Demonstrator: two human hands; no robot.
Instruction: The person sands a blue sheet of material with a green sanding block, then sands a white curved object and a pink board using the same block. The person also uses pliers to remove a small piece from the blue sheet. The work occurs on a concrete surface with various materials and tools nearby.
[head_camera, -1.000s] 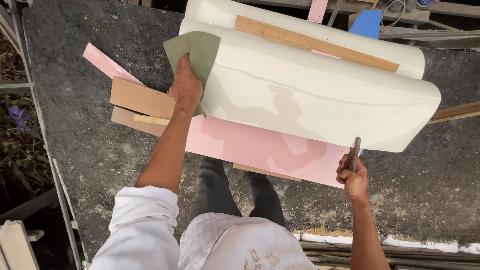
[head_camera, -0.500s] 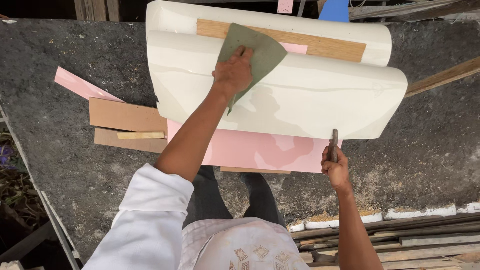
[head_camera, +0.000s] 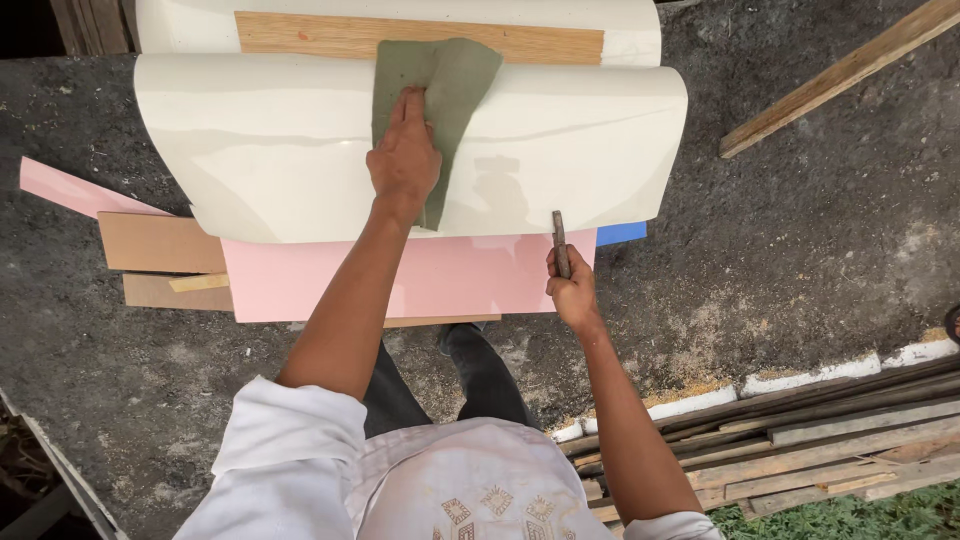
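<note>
Right hand (head_camera: 575, 292): nearest, fist clenched round one thin dark tool (head_camera: 560, 243) pointing away, tip at the cream panel's near edge.
Pink sheet (head_camera: 400, 275): one, flat beneath the panel.
Left hand (head_camera: 405, 155): farther, palm pressed flat on one green cloth (head_camera: 445, 85), which extends away from the fingers.
Cream panel (head_camera: 250, 140): one curved sheet, long axis left-right.
Wooden strip (head_camera: 330, 35): one, beyond.

Head camera, probably straight down
</note>
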